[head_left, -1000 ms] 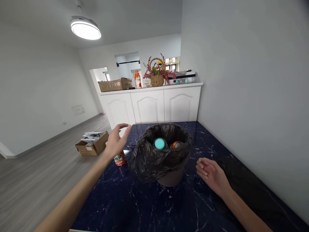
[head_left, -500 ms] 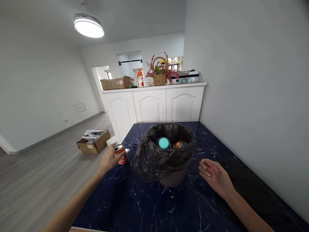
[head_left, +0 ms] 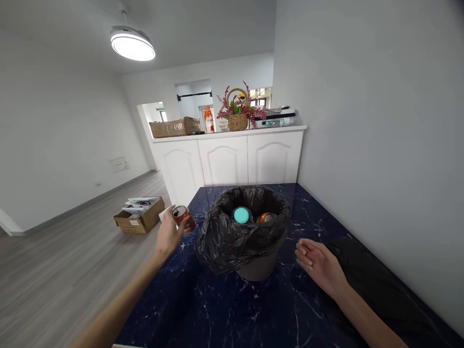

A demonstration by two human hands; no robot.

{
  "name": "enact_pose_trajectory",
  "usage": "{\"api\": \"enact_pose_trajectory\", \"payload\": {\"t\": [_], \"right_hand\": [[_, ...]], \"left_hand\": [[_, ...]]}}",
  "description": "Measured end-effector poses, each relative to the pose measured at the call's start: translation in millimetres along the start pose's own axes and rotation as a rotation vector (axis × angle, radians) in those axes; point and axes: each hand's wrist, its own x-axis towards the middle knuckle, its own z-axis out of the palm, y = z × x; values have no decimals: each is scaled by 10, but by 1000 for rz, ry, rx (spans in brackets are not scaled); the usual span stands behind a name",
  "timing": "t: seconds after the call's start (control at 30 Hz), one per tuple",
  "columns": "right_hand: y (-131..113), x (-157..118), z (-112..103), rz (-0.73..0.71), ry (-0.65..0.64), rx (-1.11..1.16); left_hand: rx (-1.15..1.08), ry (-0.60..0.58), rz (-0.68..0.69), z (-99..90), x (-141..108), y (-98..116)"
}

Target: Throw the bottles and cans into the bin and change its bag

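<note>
My left hand [head_left: 169,233] grips an orange-red drink can [head_left: 187,223] by its side, tilted and held above the table left of the bin. In the middle stands a small trash bin [head_left: 258,268] lined with a black plastic bag [head_left: 232,241] folded over its rim. Inside it I see a bottle with a turquoise cap [head_left: 241,215] and another orange can [head_left: 267,218]. Right of the bin, my right hand [head_left: 317,263] hovers palm inward, fingers loosely curled and apart, with nothing in it.
Dark folded plastic [head_left: 373,275] lies along the wall side of the blue marbled table [head_left: 217,309]. Behind stands a white cabinet [head_left: 228,159] bearing a flower basket [head_left: 238,122], a juice bottle [head_left: 209,120] and a lying clear bottle [head_left: 280,122]. A cardboard box [head_left: 139,220] sits on the floor at left.
My left hand has closed more around the can, lifted it off the table and tilted it, shifting slightly up and right. My right hand stays nearly still.
</note>
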Motion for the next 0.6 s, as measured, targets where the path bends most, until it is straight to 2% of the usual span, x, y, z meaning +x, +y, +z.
{"api": "enact_pose_trajectory", "payload": {"t": [0.1,0.23,0.27,0.33,0.43,0.53,0.6], "right_hand": [[-1,1,-5,-4,-10,-1],[-7,15,-9,-10,-21,9],[-10,20,-8,-10,-24,10],[-15,27,-7,-12,-26,6],[-22,35,-9,-18,-23,3],[-26,43,-17,-22,-22,2],[-28,45,-20,-25,-19,2]], "left_hand": [[-72,80,66,-179,193,396],[-385,233,297,-420,349,1154],[-446,226,353,-462,357,1352],[-537,128,458,-505,342,1711],[-612,-120,544,-467,276,2096],[-539,-339,532,-348,218,2292],[-461,-436,502,-257,205,2352]]}}
